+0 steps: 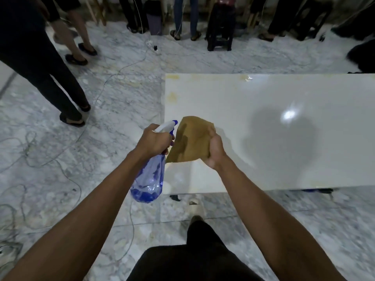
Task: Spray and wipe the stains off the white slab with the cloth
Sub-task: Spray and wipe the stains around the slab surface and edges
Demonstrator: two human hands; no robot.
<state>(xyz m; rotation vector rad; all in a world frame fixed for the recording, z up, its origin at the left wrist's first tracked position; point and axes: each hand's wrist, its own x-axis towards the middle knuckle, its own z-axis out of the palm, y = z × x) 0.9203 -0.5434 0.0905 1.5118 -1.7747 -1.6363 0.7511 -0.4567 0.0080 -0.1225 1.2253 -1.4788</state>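
A glossy white slab [284, 151] fills the right half of the view. Yellowish stains [172, 97] mark its far left corner and far edge. My left hand [155, 139] grips the neck of a clear blue spray bottle [151, 179] with a white nozzle, held at the slab's near left corner, nozzle pointing toward the cloth. My right hand [215, 149] holds a tan cloth [190, 140] lifted above the slab's left end, hanging spread in front of the nozzle.
The slab stands on a grey marble floor [101, 118]. Thin cables [67, 142] trail across the floor at left. Several people's legs [60, 94] stand at left and along the far wall, beside a dark stool [220, 31]. My own legs are below.
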